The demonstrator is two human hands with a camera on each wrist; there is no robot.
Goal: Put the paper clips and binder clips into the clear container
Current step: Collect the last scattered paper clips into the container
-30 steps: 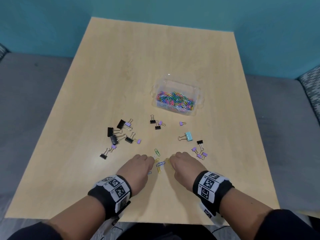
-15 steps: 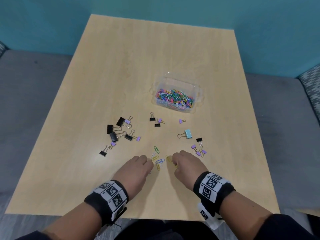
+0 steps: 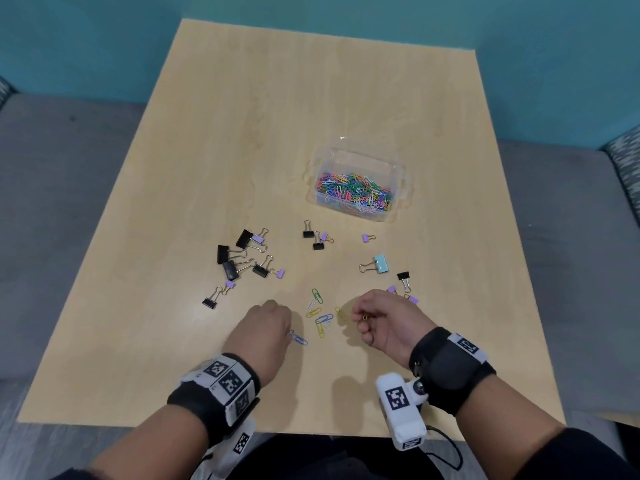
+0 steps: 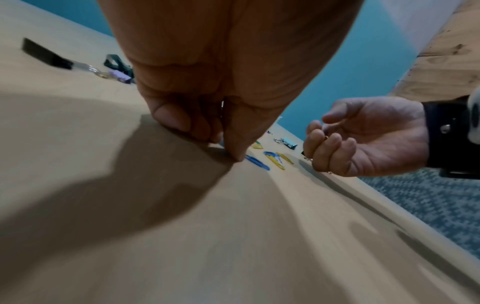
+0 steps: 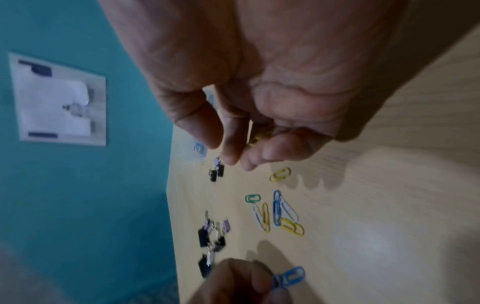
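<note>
The clear container (image 3: 360, 156), at the table's centre right, holds a heap of coloured paper clips. Several loose paper clips (image 3: 320, 317) (image 5: 279, 214) lie between my hands. My left hand (image 3: 287, 332) (image 4: 226, 148) is down on the table, fingertips pinching a blue paper clip (image 3: 298, 338) (image 5: 289, 275). Just above the table, my right hand (image 3: 360, 317) (image 5: 239, 152) has turned palm-left, its curled fingers holding a yellow paper clip (image 5: 259, 135). Black and purple binder clips (image 3: 242, 258) lie scattered farther out.
More binder clips lie mid-table (image 3: 313, 237), and a light blue one (image 3: 379, 264) sits right of centre with small ones (image 3: 403, 277) by my right hand. The wooden table (image 3: 311, 98) is bare behind the container. Grey seating flanks both sides.
My right hand has lifted off the table and rolled palm-left with a yellow clip in its fingers. My left hand stayed low and pulled a blue clip slightly toward me.
</note>
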